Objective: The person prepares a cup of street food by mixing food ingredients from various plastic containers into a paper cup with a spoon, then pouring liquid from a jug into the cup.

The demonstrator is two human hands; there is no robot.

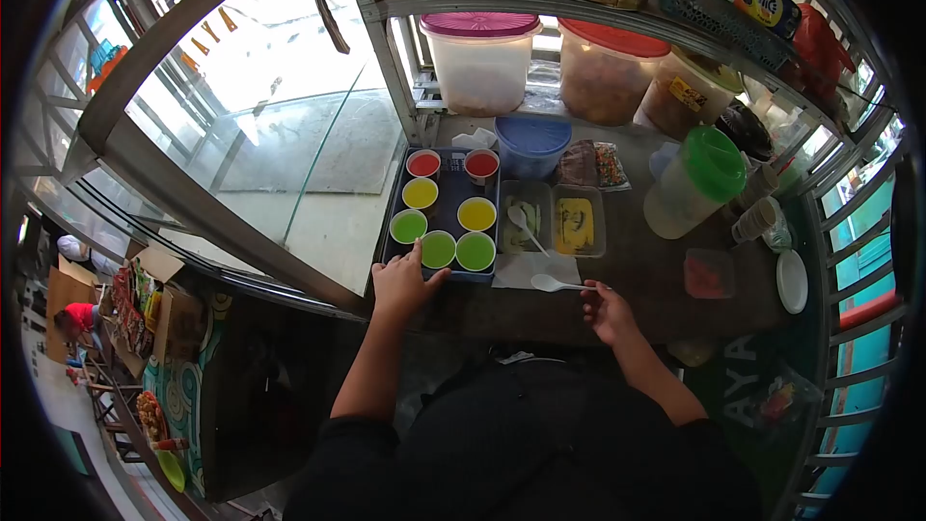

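Note:
My left hand point(405, 280) is at the front edge of a dark blue tray point(449, 195), its fingers apart, the index fingertip at a cup of green liquid point(438, 250). Several cups stand in the tray, among them a red one point(481, 167), a yellow one point(476, 214) and another green one point(475, 252). My right hand point(605, 313) pinches the handle of a white plastic spoon point(558, 284) over a white paper point(521, 270). Behind it are a clear container with a second spoon point(522, 222) and a container of yellow food point(577, 227).
A blue-lidded tub point(532, 140) and a green-lidded pitcher point(696, 181) stand farther back. At the right are a container with red food point(709, 274), stacked cups point(755, 220) and white lids point(792, 282). A glass case point(328, 154) borders the left, and a shelf point(463, 0) hangs above.

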